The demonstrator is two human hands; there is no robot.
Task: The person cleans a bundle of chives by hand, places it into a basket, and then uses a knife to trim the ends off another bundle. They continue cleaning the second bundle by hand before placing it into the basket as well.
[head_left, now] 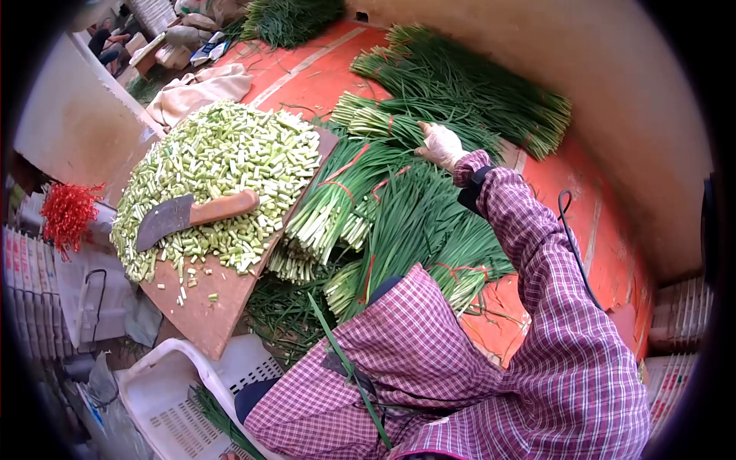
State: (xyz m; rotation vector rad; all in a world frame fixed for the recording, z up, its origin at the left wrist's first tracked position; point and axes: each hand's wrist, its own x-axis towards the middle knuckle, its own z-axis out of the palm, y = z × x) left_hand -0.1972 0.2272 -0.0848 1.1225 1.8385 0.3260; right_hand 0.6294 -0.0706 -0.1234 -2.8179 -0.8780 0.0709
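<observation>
**Reaching to a red-tied bundle of long green stalks (pixel 387 125)**

The right hand (pixel 442 146), in a whitish glove, lies at the bundle's leafy side, thumb and forefinger apart; whether they grip any leaves, I cannot tell. More tied green bundles (pixel 326 218) lie nearer the lap, beside a brown wooden board (pixel 207 299) heaped with pale green cut pieces (pixel 230 153). A wooden-handled, dark-bladed knife (pixel 198 215) rests on the heap.

Right hand (pixel 441 146) at banded green bundle (pixel 389 125)
</observation>
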